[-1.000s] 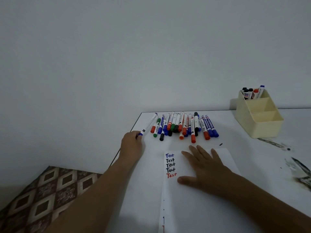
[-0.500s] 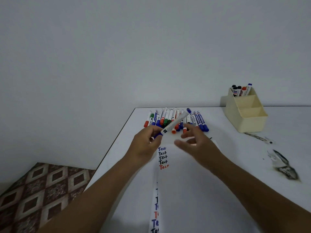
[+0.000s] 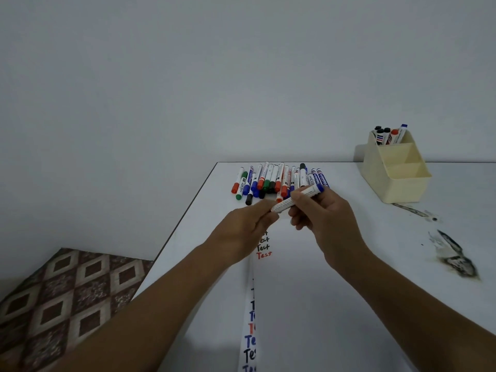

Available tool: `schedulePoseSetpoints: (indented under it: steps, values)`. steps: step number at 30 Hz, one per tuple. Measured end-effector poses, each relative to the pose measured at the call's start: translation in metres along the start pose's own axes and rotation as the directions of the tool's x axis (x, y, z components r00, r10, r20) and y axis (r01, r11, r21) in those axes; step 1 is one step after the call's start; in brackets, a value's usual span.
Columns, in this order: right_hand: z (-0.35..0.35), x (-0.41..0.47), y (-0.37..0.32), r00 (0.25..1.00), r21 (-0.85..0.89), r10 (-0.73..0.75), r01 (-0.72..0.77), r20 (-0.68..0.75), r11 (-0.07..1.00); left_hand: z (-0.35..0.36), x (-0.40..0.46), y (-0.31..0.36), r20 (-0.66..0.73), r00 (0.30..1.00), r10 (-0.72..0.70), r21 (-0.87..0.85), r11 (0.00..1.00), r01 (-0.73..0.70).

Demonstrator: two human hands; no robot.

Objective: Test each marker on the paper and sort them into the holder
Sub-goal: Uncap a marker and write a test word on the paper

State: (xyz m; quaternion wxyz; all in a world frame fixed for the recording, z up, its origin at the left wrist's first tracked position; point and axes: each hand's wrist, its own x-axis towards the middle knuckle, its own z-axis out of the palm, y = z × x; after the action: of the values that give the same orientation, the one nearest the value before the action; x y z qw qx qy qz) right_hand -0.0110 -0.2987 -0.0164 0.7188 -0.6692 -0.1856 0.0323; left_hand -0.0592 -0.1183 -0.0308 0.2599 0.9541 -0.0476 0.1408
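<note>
A white marker with a blue end (image 3: 295,197) is held above the paper (image 3: 308,291) between both hands. My right hand (image 3: 324,218) grips its barrel near the blue end. My left hand (image 3: 247,229) pinches its near end, where the cap is hidden by my fingers. Several markers with red, blue, green and black caps (image 3: 276,181) lie in a row at the table's far edge. The cream holder (image 3: 397,173) stands at the far right with several markers (image 3: 389,135) in its back compartment. The paper shows lines of "Test" in black and red (image 3: 264,251).
A second sheet with coloured "Test" lines (image 3: 249,334) pokes out under the paper's left edge. Dark ink smears (image 3: 453,256) stain the white table (image 3: 402,264) at the right. Left of the table's edge lies a patterned floor (image 3: 67,299). A plain wall stands behind.
My left hand lifted the marker from the row's left end and brought it over the paper. My right hand rose off the paper and took hold of the barrel.
</note>
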Motion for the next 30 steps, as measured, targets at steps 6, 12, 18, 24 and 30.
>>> schedulePoseSetpoints:
  steps: [6, 12, 18, 24, 30]
  values:
    - [-0.004, 0.000, 0.003, 0.998, -0.001, 0.001, -0.001, -0.069, 1.000, -0.002, -0.004, -0.020, 0.063, 0.998, 0.029, -0.050, 0.998, -0.026]
    - [-0.025, 0.004, 0.026, 0.934, 0.317, 0.268, -0.187, -0.237, 0.930, 0.000, 0.017, -0.070, -0.124, 0.979, -0.162, -0.014, 0.987, 0.162]
    - [-0.034, 0.009, 0.039, 0.900, 0.445, 0.380, -0.257, -0.213, 0.858, -0.002, 0.042, -0.105, -0.122, 0.974, -0.189, 0.153, 0.966, 0.207]
    - [-0.032, 0.007, 0.043, 0.934, 0.354, 0.306, -0.226, -0.186, 0.907, 0.005, 0.049, -0.115, -0.113, 0.985, -0.126, 0.188, 0.971, 0.146]
    - [-0.031, 0.005, 0.044, 0.946, 0.308, 0.274, -0.213, -0.171, 0.927, 0.003, 0.046, -0.113, -0.121, 0.975, -0.187, 0.095, 0.976, 0.199]
